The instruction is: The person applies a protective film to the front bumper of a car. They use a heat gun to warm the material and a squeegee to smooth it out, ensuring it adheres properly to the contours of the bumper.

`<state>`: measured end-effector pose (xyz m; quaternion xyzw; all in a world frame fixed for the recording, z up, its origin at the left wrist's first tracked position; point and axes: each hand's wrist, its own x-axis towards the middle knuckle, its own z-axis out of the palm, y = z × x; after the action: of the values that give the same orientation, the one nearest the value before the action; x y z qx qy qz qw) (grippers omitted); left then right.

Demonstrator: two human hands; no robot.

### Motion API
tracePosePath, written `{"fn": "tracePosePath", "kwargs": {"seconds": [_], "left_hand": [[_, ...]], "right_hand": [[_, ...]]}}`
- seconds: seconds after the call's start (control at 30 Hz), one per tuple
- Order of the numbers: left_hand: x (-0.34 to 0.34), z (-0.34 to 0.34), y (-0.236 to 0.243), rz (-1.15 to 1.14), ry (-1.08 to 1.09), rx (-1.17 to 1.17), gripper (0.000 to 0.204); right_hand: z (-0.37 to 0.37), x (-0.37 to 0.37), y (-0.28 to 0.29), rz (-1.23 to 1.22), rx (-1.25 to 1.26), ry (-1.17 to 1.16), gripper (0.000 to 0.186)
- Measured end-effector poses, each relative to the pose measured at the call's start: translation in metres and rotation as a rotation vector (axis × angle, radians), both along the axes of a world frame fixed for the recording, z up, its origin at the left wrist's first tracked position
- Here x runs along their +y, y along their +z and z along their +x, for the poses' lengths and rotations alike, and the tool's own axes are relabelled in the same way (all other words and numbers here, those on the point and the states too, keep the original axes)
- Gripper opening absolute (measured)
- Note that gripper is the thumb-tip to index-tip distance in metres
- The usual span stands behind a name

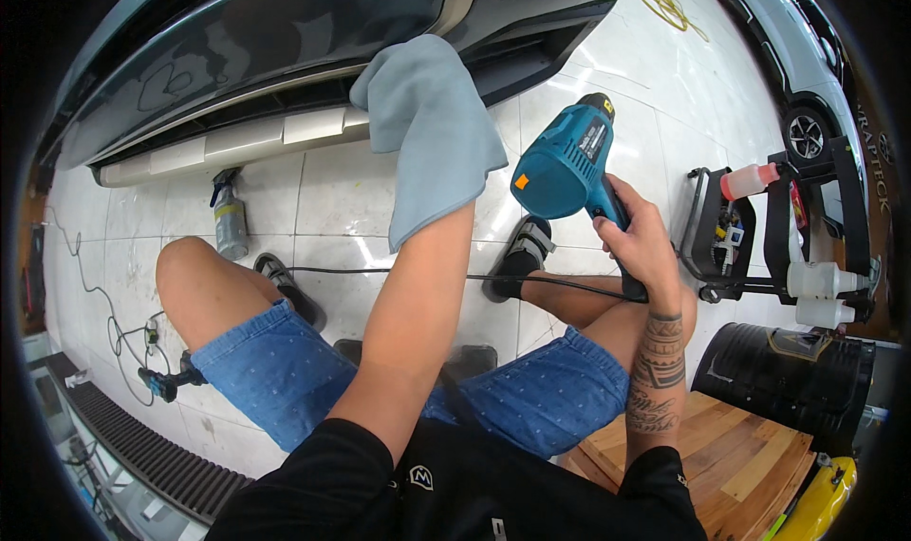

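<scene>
A grey-blue cloth [432,138] covers my left hand and wrist, so its fingers are hidden. The cloth rests against the lower edge of a dark grey car [275,28], by a black-edged recess. My right hand [641,237] is closed around the handle of a teal heat gun [567,157]. The gun's dark nozzle points up and away, to the right of the cloth and apart from the car. Its black cord [361,271] runs leftward from the handle's base, passing behind my left forearm.
A spray bottle [229,220] stands on the tiled floor left of my feet. At right are a black cart [721,256] with bottles, a black drum [788,375] and a wooden surface [721,456]. Yellow hose [669,8] lies farther off, near a white car [773,43].
</scene>
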<state>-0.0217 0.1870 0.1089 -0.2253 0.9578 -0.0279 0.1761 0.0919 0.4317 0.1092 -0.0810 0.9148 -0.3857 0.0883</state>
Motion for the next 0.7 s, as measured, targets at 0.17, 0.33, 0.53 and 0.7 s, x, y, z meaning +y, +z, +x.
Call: {"fn": "tracePosePath", "kwargs": {"seconds": [0.17, 0.33, 0.53, 0.7], "left_hand": [[-0.005, -0.005, -0.002, -0.001, -0.013, -0.041, 0.037], [0.000, 0.010, 0.009, 0.061, -0.005, 0.023, 0.035], [-0.002, 0.026, 0.035, 0.092, -0.078, -0.013, 0.033], [-0.010, 0.030, 0.017, 0.038, -0.192, 0.115, 0.024]], "right_hand": [[0.001, 0.002, -0.002, -0.006, -0.002, 0.001, 0.052], [0.000, 0.005, -0.005, 0.012, -0.010, 0.002, 0.051], [0.001, 0.003, -0.002, 0.016, -0.006, 0.015, 0.052], [0.001, 0.004, -0.002, 0.036, -0.024, -0.005, 0.052]]}}
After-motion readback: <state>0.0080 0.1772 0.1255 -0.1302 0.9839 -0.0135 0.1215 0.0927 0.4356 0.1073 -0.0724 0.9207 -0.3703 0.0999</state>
